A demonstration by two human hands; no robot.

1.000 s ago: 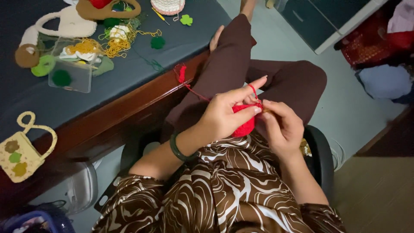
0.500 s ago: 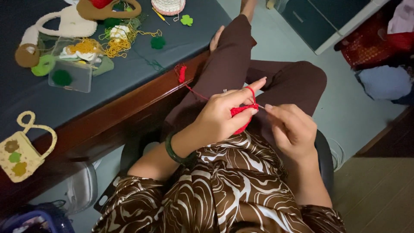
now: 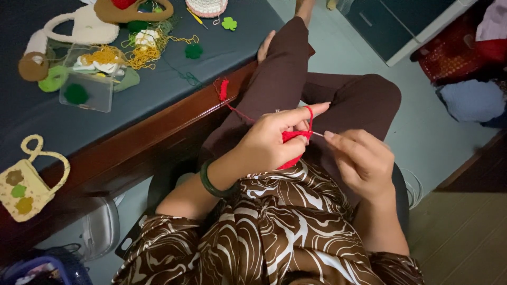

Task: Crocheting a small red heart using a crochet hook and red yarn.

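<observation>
Left grip (image 3: 269, 145) is closed around the small red crochet piece (image 3: 292, 138) above the lap, its forefinger stretched out with the red yarn (image 3: 237, 112) looped over the tip. Right grip (image 3: 362, 158), just beside the piece, pinches a thin crochet hook (image 3: 317, 134) whose long axis points leftward into it, while the yarn trails away from the piece up to the bench (image 3: 158, 113) edge

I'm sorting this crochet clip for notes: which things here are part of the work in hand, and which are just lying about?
In use:
left hand
right hand
red crochet piece
red yarn strand
crochet hook

Lying about:
cream bag with flowers
clear plastic box
yellow yarn tangle
green clover piece
white handle piece
</observation>
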